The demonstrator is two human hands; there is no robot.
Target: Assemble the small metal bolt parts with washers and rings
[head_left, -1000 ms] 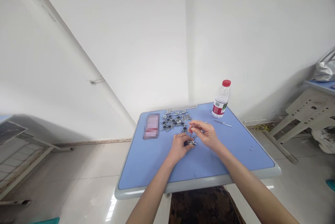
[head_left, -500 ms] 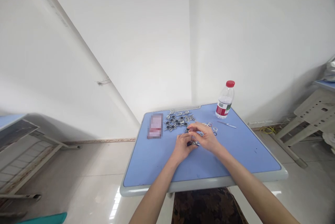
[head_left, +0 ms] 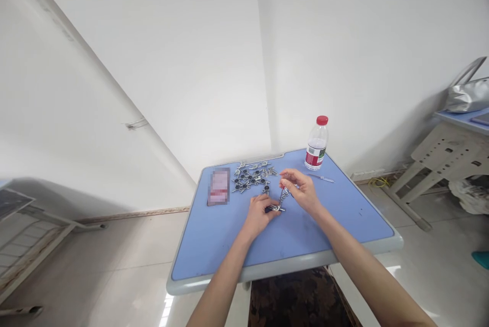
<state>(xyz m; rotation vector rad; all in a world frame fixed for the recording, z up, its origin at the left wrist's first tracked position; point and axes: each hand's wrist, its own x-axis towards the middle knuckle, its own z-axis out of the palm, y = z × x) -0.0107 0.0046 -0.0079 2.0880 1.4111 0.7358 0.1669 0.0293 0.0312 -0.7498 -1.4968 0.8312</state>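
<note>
On the blue desk top, my left hand (head_left: 260, 213) pinches a small metal fitting (head_left: 276, 208) with a dark part, holding it low against the surface. My right hand (head_left: 301, 191) is just to its right and higher. Its thumb and fingers close on the red handle of a slim screwdriver (head_left: 281, 188), whose thin shaft points down at the fitting. Whether the tip touches the fitting is too small to tell. Several loose metal pieces (head_left: 285, 194) lie partly hidden behind my right hand. Beyond my left hand lies a cluster of metal fittings with black round parts (head_left: 252, 180).
A phone-like flat object (head_left: 219, 187), blurred out, lies at the desk's left. A red-capped water bottle (head_left: 316, 144) stands at the back right, with a slim clear-handled tool (head_left: 323, 178) before it. The wall (head_left: 214, 62) rises behind the desk (head_left: 214, 245).
My right hand has risen and moved apart from my left, its fingers now higher on the screwdriver. My left hand keeps the fitting. The whole view has shifted a little to the right.
</note>
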